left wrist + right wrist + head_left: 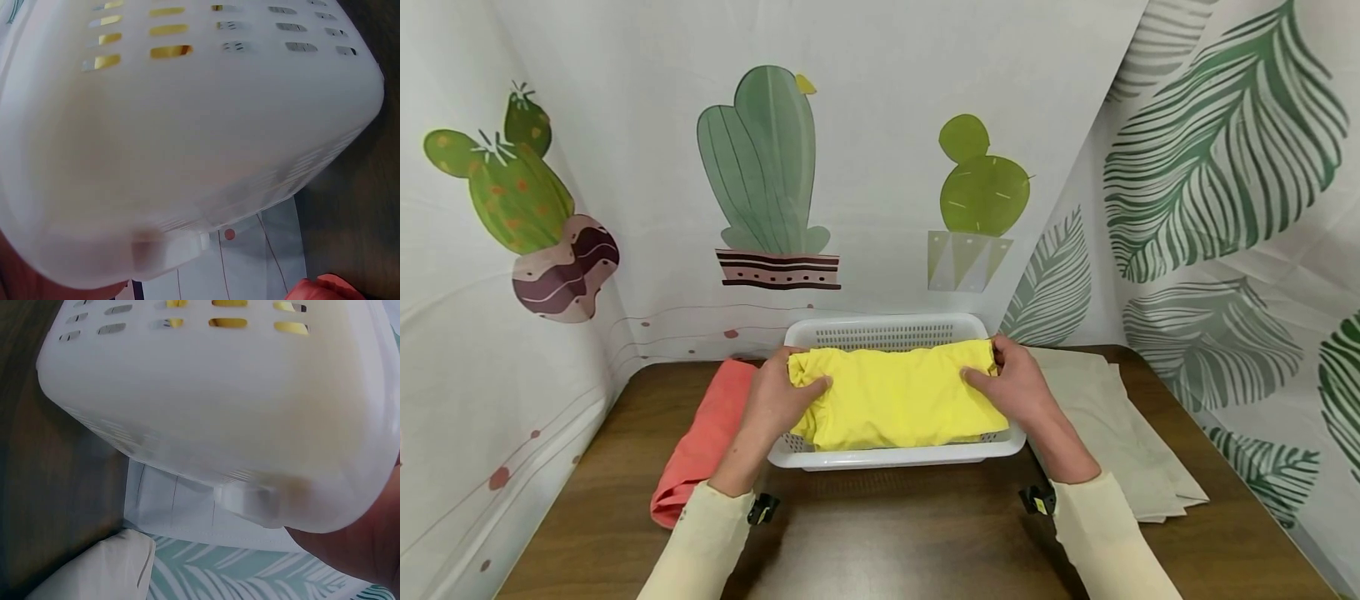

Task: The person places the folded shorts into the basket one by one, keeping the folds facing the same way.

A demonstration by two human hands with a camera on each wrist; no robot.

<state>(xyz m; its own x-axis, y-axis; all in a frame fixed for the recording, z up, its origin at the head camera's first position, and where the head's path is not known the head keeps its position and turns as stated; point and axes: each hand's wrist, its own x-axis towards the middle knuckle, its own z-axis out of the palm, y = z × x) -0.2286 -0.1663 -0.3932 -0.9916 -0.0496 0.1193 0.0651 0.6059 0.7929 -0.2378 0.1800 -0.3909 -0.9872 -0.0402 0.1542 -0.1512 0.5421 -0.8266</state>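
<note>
– Where exactly is the yellow cloth (895,396)?
– In the mouth of the white basket (895,458), near the middle of the tabletop's (895,533) far edge. Yellow shows through the basket's slots in both wrist views, though I can't tell whether the cloth rests on the bottom.
– And how is it held?
– At its two ends. The left hand (778,396) grips one, the right hand (1018,387) the other, each with the thumb on top and the other fingers gripping round the end, partly hidden.
– Why the ends?
– Probably to keep the folded bundle level and its layers together; a hold at the middle might let the sides droop.
– It lies lengthwise, too.
– Yes, its long side runs along the basket's, which likely suits the fit.
– What about the other cloths?
– The red cloth (707,442) lies towards the tabletop's left edge, the pale grey cloth (1097,425) by its far right corner. Lying either side, they leave the basket reachable by both arms, I'd judge.
</note>
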